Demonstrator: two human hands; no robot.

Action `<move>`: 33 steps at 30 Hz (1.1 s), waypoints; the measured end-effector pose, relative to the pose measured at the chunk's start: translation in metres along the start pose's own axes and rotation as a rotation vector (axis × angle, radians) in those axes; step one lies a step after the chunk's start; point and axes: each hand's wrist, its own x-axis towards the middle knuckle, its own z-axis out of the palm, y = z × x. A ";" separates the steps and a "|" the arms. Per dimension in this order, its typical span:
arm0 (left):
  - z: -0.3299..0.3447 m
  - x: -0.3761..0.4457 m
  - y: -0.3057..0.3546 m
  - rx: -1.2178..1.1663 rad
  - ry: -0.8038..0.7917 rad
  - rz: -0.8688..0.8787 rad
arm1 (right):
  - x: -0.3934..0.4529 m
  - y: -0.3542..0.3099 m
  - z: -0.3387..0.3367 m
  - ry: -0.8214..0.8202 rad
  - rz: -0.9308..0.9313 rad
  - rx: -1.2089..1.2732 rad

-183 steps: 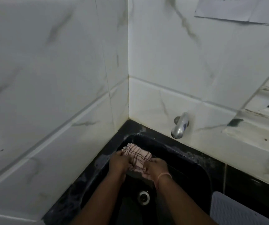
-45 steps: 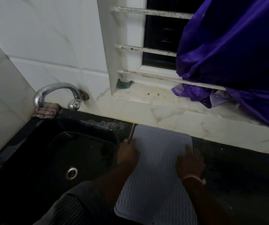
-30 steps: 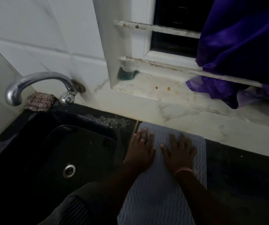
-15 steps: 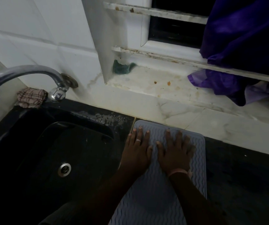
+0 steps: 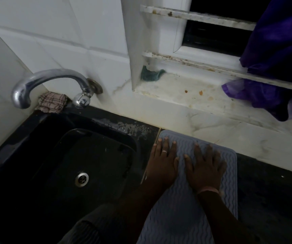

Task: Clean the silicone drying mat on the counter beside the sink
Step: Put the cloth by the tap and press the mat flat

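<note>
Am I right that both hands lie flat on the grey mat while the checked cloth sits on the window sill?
Not quite: the head view shows the checked cloth on the sink's back corner behind the tap. Both the left hand and right hand do lie flat on the mat.

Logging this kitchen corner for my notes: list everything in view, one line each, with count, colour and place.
Silicone drying mat: one, pale grey, wavy ribs, flat on the counter right of the sink.
Sink: one, black, left.
Counter: one, black.
Tap: one, chrome, on the wall above the sink.
Checked cloth: one, pink and dark, sink's back corner.
Green scrap: one, on the window sill.
Purple cloth: one, draped over the window bars, right.
Left hand: flat on the mat, with a ring.
Right hand: flat on the mat, with a wristband.
</note>
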 end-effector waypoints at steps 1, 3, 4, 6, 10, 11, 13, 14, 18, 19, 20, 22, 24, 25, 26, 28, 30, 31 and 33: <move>0.000 0.000 -0.001 -0.005 0.001 -0.002 | 0.000 0.000 0.000 -0.003 -0.003 0.000; 0.000 0.001 -0.002 -0.010 0.006 0.001 | 0.002 -0.002 -0.001 -0.017 0.001 -0.001; 0.000 0.002 -0.003 -0.008 0.014 0.006 | 0.003 -0.003 -0.002 -0.024 0.006 0.000; 0.002 0.001 -0.005 -0.008 0.024 0.006 | 0.002 -0.005 -0.001 -0.039 0.010 -0.004; 0.003 0.004 -0.003 -0.023 0.025 0.001 | 0.003 -0.004 -0.003 -0.030 0.011 -0.008; 0.002 0.005 -0.003 -0.026 0.021 -0.001 | 0.004 -0.005 -0.003 -0.035 0.012 -0.005; 0.003 0.005 -0.005 -0.021 0.020 0.003 | 0.005 -0.006 -0.003 -0.050 0.011 0.001; 0.003 0.005 -0.006 -0.015 0.014 0.001 | 0.005 -0.007 -0.002 -0.061 0.008 0.003; -0.003 0.007 -0.007 -0.026 -0.037 0.006 | 0.010 0.000 -0.009 -0.151 -0.021 0.038; -0.006 0.006 -0.006 -0.042 -0.045 -0.004 | 0.010 0.005 -0.012 -0.165 -0.035 0.057; -0.010 0.002 -0.004 -0.057 -0.045 -0.015 | 0.006 0.010 -0.015 -0.151 -0.047 0.078; -0.018 -0.018 0.001 -0.056 -0.024 0.011 | -0.011 0.020 -0.019 -0.080 -0.044 0.116; -0.019 -0.050 0.008 -0.039 -0.011 0.065 | -0.040 0.026 -0.018 -0.033 -0.041 0.118; -0.016 -0.068 0.011 -0.039 -0.007 0.059 | -0.056 0.027 -0.014 -0.034 -0.045 0.100; -0.014 -0.084 0.014 -0.041 -0.007 0.032 | -0.071 0.028 -0.009 -0.052 -0.041 0.080; -0.010 -0.114 0.020 -0.017 -0.014 -0.006 | -0.097 0.025 -0.001 -0.065 -0.024 0.062; -0.011 -0.138 0.022 0.014 -0.034 0.003 | -0.120 0.021 0.005 -0.052 -0.026 0.043; -0.012 -0.146 0.022 0.022 -0.042 0.012 | -0.130 0.018 0.008 -0.060 -0.030 0.026; -0.017 -0.155 0.017 0.021 -0.047 0.029 | -0.151 0.011 0.012 -0.056 -0.039 -0.004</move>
